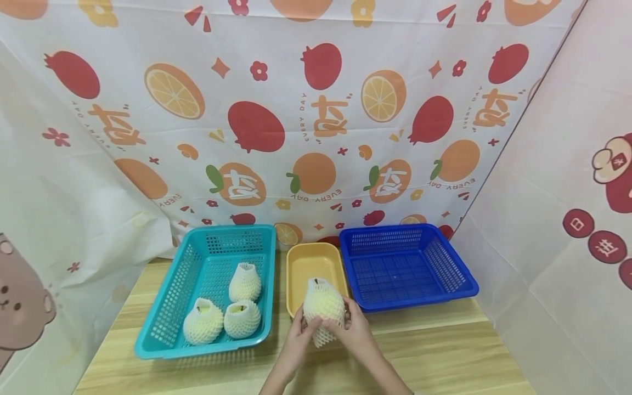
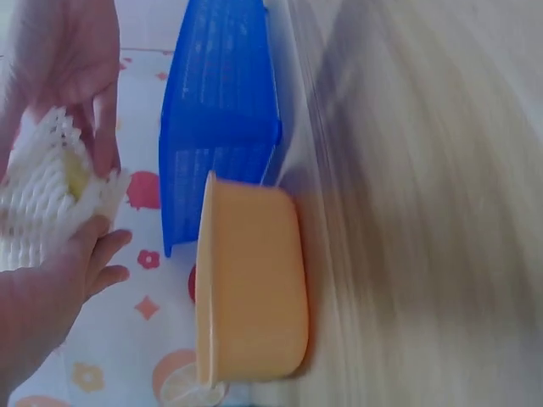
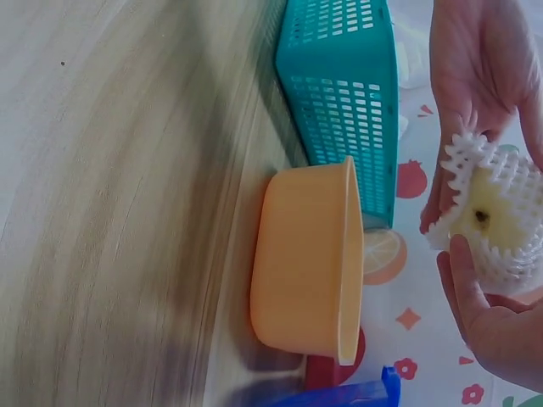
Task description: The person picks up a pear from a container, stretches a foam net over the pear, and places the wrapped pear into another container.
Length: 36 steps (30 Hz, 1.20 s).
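Both hands hold a pale yellow pear (image 1: 323, 302) in a white foam net, raised in front of the yellow bin (image 1: 316, 258). My left hand (image 1: 297, 336) grips it from the left, and my right hand (image 1: 357, 332) from the right, thumbs close together on the near side. Below the thumbs hangs the net's loose end. From the right wrist view, the net's open end bares the pear's (image 3: 488, 212) dark-spotted underside. Three more netted pears sit in the teal basket (image 1: 165, 307): one upright pear (image 1: 244, 285) behind, another pear (image 1: 203, 323) and a third pear (image 1: 242, 320) in front.
A blue basket (image 1: 410, 304) stands right of the yellow bin, the teal one left of it. All rest on a wooden tabletop (image 1: 434, 351). Behind hangs a fruit-printed sheet (image 1: 296, 126), with white sheets at both sides.
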{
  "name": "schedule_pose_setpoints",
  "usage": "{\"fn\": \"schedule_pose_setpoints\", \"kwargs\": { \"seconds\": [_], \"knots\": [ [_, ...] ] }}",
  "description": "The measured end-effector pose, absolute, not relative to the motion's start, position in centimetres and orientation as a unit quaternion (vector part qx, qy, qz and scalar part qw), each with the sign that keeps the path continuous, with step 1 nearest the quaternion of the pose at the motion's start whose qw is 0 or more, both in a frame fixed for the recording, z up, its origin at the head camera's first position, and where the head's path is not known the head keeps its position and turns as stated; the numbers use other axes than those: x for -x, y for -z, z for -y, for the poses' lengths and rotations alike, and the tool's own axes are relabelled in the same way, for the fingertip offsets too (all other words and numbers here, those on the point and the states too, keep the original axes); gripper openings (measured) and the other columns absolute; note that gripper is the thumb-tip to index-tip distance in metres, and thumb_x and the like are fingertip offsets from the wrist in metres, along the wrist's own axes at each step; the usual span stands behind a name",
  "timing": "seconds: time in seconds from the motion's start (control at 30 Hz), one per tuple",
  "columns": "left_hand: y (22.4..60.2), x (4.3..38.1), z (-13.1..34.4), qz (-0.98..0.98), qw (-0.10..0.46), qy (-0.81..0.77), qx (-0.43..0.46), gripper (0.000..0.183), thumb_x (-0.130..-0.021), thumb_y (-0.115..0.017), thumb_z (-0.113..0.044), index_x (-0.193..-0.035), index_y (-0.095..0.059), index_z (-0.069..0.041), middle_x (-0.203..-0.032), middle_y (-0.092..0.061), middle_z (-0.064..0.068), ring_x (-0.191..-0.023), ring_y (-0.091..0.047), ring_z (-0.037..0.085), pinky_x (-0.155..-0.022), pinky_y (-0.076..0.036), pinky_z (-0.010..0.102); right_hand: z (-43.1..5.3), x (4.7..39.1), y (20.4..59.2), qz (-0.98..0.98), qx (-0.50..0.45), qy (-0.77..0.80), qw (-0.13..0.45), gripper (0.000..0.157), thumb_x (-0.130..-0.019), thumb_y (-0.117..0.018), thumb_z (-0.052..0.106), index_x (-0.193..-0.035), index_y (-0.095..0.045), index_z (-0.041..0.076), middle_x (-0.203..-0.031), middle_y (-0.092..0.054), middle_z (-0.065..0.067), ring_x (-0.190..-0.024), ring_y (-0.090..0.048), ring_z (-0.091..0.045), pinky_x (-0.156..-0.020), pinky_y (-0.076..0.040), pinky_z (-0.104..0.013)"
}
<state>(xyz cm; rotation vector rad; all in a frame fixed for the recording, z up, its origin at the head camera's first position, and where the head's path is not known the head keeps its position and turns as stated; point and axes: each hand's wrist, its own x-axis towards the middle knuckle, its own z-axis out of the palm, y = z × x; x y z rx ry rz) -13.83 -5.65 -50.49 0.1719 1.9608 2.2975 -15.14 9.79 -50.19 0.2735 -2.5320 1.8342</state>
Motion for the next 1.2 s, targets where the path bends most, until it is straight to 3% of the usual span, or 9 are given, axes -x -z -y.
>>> {"fn": "schedule_pose_setpoints", "kwargs": {
  "seconds": [0.3,0.43,0.77,0.9,1.1,1.2],
  "knots": [
    [50.2,13.7,4.8,-0.627,0.064,-0.775,-0.037,0.065,-0.099,-0.041,-0.031,-0.135,-0.019,0.018,-0.127,-0.044,0.031,-0.114,-0.049,0.035,-0.092,-0.042,0.037,-9.3,15.0,49.9,0.791,-0.069,-0.607,0.029,0.080,-0.076,-0.076,0.029,-0.133,-0.031,-0.005,-0.125,-0.046,-0.029,-0.113,-0.048,-0.036,-0.088,-0.045,-0.038],
    [50.2,13.7,5.0,-0.644,0.071,-0.760,-0.050,0.060,-0.100,-0.039,-0.031,-0.132,-0.026,0.019,-0.121,-0.051,0.028,-0.109,-0.053,0.034,-0.092,-0.041,0.041,-9.4,14.8,49.9,0.782,-0.070,-0.619,0.042,0.080,-0.075,-0.078,0.025,-0.133,-0.031,-0.005,-0.125,-0.045,-0.029,-0.114,-0.047,-0.036,-0.090,-0.043,-0.038],
    [50.1,13.7,5.1,-0.723,0.073,-0.683,-0.072,0.056,-0.100,-0.035,-0.035,-0.121,-0.048,0.014,-0.109,-0.061,0.021,-0.099,-0.060,0.033,-0.092,-0.038,0.051,-9.5,14.6,50.2,0.773,-0.061,-0.627,0.075,0.078,-0.074,-0.078,0.031,-0.131,-0.034,0.000,-0.125,-0.046,-0.026,-0.115,-0.046,-0.035,-0.090,-0.043,-0.039],
    [50.0,13.7,5.3,-0.736,0.081,-0.668,-0.068,0.059,-0.099,-0.038,-0.038,-0.124,-0.045,0.015,-0.113,-0.059,0.022,-0.105,-0.055,0.035,-0.093,-0.037,0.051,-9.4,14.5,50.2,0.761,-0.067,-0.640,0.085,0.074,-0.074,-0.078,0.026,-0.129,-0.035,0.001,-0.125,-0.046,-0.024,-0.114,-0.047,-0.034,-0.089,-0.044,-0.037],
    [49.8,13.8,5.4,-0.716,0.106,-0.686,-0.071,0.069,-0.092,-0.056,-0.035,-0.133,-0.031,0.015,-0.126,-0.047,0.028,-0.116,-0.044,0.039,-0.093,-0.039,0.048,-9.1,13.4,48.5,0.781,-0.092,-0.607,0.114,0.071,-0.073,-0.078,0.009,-0.128,-0.034,-0.004,-0.116,-0.050,-0.019,-0.100,-0.052,-0.028,-0.083,-0.047,-0.035],
    [49.7,13.7,5.2,-0.699,0.098,-0.706,-0.059,0.074,-0.087,-0.063,-0.030,-0.134,-0.026,0.014,-0.127,-0.044,0.027,-0.116,-0.044,0.037,-0.093,-0.040,0.043,-8.9,13.1,48.8,0.808,-0.116,-0.562,0.131,0.076,-0.071,-0.079,0.010,-0.130,-0.033,-0.001,-0.112,-0.050,-0.015,-0.095,-0.051,-0.025,-0.080,-0.046,-0.037]
  ]
}}
